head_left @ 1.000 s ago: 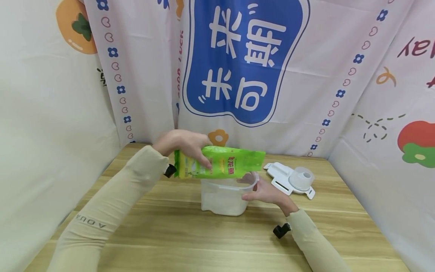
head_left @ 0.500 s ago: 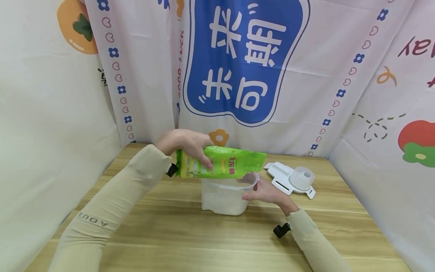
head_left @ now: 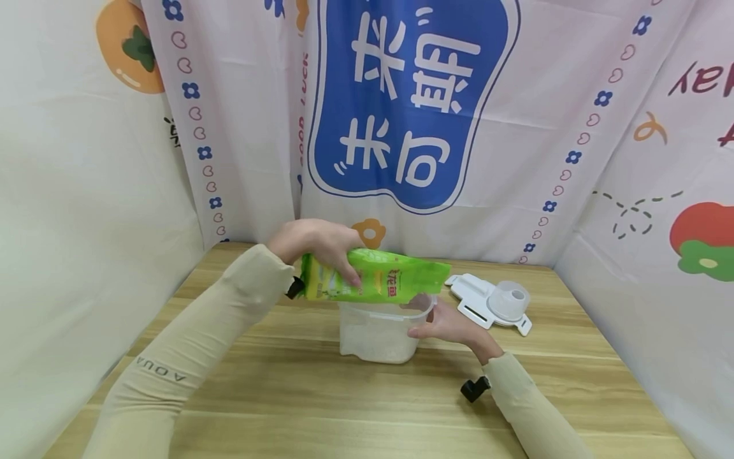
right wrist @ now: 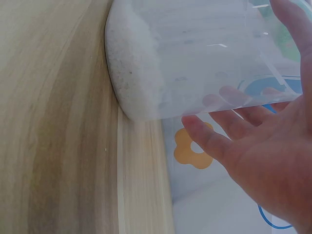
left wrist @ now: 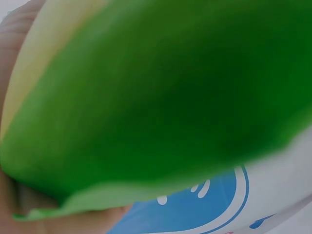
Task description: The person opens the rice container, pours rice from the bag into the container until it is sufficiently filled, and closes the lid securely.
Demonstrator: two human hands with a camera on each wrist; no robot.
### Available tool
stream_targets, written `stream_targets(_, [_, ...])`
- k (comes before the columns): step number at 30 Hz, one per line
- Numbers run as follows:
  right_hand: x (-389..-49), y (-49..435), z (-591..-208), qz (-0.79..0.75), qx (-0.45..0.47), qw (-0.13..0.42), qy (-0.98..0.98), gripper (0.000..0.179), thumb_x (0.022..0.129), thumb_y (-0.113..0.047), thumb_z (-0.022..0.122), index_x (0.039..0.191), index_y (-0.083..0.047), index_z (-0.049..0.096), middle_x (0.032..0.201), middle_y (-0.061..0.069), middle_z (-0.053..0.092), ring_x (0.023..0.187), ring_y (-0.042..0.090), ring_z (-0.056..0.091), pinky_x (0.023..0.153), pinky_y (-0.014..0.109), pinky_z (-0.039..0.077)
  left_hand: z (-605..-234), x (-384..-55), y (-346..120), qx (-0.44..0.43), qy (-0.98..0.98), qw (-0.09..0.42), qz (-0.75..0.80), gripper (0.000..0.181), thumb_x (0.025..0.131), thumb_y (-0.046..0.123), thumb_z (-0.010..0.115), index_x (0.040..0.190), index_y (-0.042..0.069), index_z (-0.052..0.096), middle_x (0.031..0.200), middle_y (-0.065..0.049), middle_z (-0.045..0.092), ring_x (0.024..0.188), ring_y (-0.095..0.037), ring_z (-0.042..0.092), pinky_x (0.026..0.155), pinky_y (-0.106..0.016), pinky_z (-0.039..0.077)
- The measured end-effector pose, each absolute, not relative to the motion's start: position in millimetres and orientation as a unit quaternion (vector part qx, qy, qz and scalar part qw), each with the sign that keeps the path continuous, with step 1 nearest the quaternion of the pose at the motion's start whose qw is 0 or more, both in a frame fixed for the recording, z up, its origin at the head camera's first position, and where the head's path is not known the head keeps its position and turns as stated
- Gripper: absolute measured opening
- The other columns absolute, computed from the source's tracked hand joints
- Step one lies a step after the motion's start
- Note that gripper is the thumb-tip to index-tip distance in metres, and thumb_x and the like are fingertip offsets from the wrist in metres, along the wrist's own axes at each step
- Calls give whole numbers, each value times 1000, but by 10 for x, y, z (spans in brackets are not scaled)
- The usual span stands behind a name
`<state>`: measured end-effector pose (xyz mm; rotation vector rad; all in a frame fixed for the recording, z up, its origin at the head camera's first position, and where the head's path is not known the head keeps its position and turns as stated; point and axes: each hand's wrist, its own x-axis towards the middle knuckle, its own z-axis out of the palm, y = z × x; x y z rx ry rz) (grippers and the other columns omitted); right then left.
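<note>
My left hand (head_left: 328,243) grips a green and yellow plastic bag (head_left: 395,275) with Chinese lettering, held nearly level above a clear plastic container (head_left: 375,335). The bag's right end lies over the container's rim; its mouth is not clearly seen. Green film (left wrist: 161,92) fills most of the left wrist view. On the table, the container is held at its right side by my right hand (head_left: 450,324), thumb in front and fingers behind. Whitish grains that look like rice (right wrist: 130,68) lie at the container's bottom in the right wrist view.
Right of the container lies a white plastic lid (head_left: 473,296) with a translucent cup (head_left: 510,301) on it. The wooden table (head_left: 344,408) is bounded by printed cloth (head_left: 246,127) at the back and both sides.
My left hand and the bag have shifted slightly to the right. The right hand and the container have stayed in place.
</note>
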<state>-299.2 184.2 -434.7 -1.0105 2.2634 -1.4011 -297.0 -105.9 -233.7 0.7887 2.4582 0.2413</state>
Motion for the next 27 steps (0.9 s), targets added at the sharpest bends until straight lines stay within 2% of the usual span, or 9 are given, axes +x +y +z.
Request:
stream_targets(10, [-2982, 1824, -4347, -487, -358, 146, 783, 78, 83, -21, 77, 148, -20, 33, 146, 7, 48, 135, 32, 47, 111, 50, 40, -2328, -2952, -1045, 286, 915, 271, 86, 35, 84, 38, 77, 108, 15, 65, 90, -2, 73, 75, -15, 72, 67, -28, 61])
stream_targets(21, [-2988, 1823, -4339, -489, -358, 144, 782, 78, 83, -19, 77, 147, -26, 33, 146, 3, 47, 136, 29, 45, 113, 54, 37, -2335, -2966, -991, 291, 918, 262, 69, 39, 83, 41, 77, 109, 15, 65, 90, -1, 73, 75, -14, 72, 66, -27, 61])
stream_targets(27, [-2995, 1823, -4343, -496, -363, 145, 775, 81, 83, -17, 77, 149, -26, 31, 149, 5, 45, 137, 33, 45, 113, 55, 37, -2302, -2957, -961, 289, 922, 253, 57, 38, 82, 40, 78, 107, 14, 65, 91, -2, 72, 75, -14, 72, 65, -26, 60])
